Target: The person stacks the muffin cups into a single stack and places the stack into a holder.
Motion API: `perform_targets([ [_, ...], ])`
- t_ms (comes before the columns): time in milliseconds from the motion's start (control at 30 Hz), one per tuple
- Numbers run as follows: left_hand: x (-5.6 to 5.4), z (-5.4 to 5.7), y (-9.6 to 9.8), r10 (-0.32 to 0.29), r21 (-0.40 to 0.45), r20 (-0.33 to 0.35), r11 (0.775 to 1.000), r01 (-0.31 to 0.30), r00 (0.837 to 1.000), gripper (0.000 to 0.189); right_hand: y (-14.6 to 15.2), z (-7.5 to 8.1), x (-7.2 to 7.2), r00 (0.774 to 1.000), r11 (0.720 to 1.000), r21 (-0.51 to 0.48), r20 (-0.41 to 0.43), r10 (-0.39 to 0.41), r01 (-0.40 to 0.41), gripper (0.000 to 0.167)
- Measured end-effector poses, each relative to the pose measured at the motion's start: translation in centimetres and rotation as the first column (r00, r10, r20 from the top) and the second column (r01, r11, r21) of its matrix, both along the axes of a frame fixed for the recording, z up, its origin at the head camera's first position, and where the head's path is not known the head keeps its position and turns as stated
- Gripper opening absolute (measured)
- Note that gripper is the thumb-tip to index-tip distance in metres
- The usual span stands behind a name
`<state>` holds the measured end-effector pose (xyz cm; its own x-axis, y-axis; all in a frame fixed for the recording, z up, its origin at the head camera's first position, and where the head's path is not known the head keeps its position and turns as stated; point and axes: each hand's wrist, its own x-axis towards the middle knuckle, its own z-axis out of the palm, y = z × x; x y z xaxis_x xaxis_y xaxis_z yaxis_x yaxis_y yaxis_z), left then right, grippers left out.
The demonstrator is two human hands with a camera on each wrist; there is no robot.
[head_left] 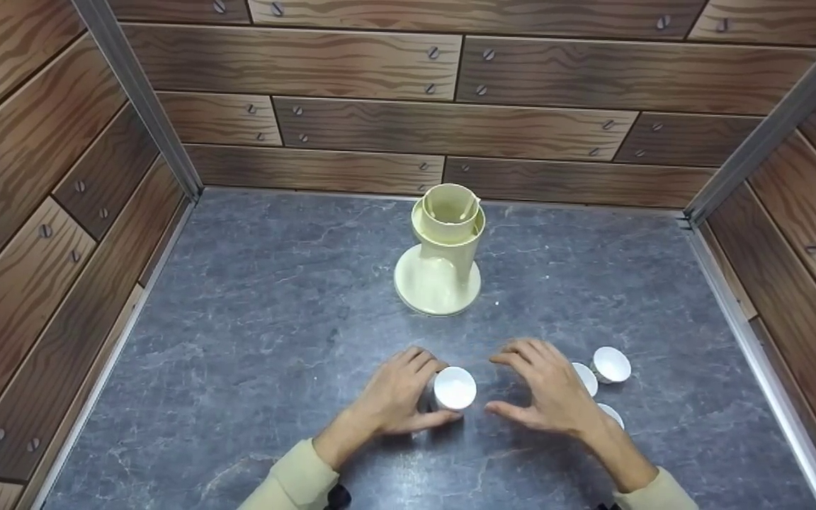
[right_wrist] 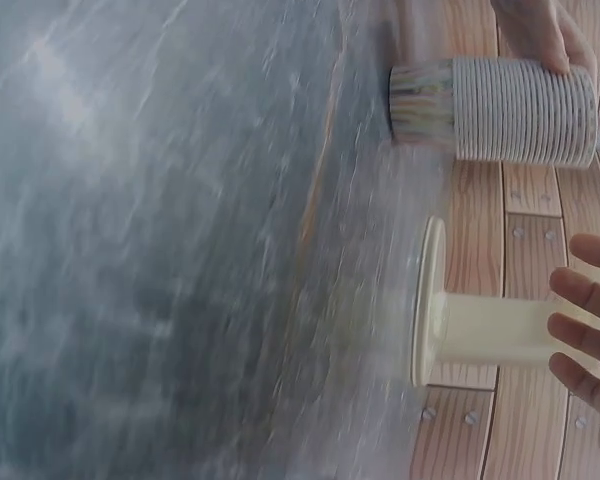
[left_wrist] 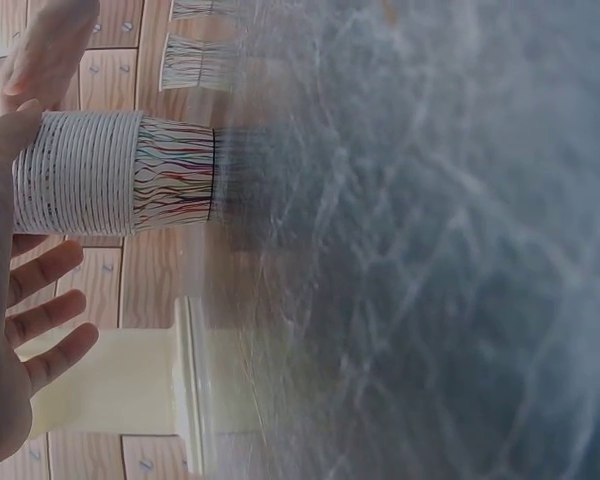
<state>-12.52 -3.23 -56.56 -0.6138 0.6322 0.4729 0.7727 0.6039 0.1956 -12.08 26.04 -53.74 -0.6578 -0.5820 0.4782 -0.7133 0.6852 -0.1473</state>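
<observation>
A tall stack of nested white paper cups (head_left: 455,389) stands upright on the tabletop; the lowest cup shows thin multicoloured lines (left_wrist: 175,175). My left hand (head_left: 404,393) holds the stack near its top, thumb on the near side and index finger on the far side, while its other fingers spread outward in the left wrist view. To the right of the stack, my right hand (head_left: 546,386) is open, with thumb and fingers apart and a gap between them and the cups. Ahead of both hands is a cream plastic stand (head_left: 443,265) with a round base and an open cylindrical top.
Three separate paper cups are grouped right of my right hand: one cup (head_left: 611,365) in full sight, another cup (head_left: 585,380) and a nearer cup (head_left: 612,415) partly covered by the hand. Wood-patterned walls (head_left: 351,64) border the grey marbled tabletop (head_left: 266,283) on three sides.
</observation>
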Motion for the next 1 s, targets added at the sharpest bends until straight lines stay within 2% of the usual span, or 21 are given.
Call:
perform_targets([
  [167,0.0,0.0,0.0,0.001,-0.004,0.023,1.0,-0.001,1.0,0.065,1.5,-0.1,-0.1,0.999,0.999,0.017,0.017,-0.039,0.039,0.065],
  [433,0.0,0.0,0.1,-0.008,0.008,-0.015,1.0,0.008,1.0,0.066,3.5,-0.6,-0.1,0.996,0.993,0.085,0.007,-0.087,0.086,0.07],
  [667,0.0,0.0,0.1,-0.013,0.01,-0.017,1.0,0.013,1.0,0.066,5.1,-0.8,0.0,0.994,0.986,0.123,-0.002,-0.114,0.113,0.071],
  [1000,0.0,0.1,0.0,-0.006,-0.014,0.015,1.0,0.006,1.0,0.065,7.3,-1.1,0.3,0.98,0.973,0.148,0.062,-0.189,0.178,0.074],
])
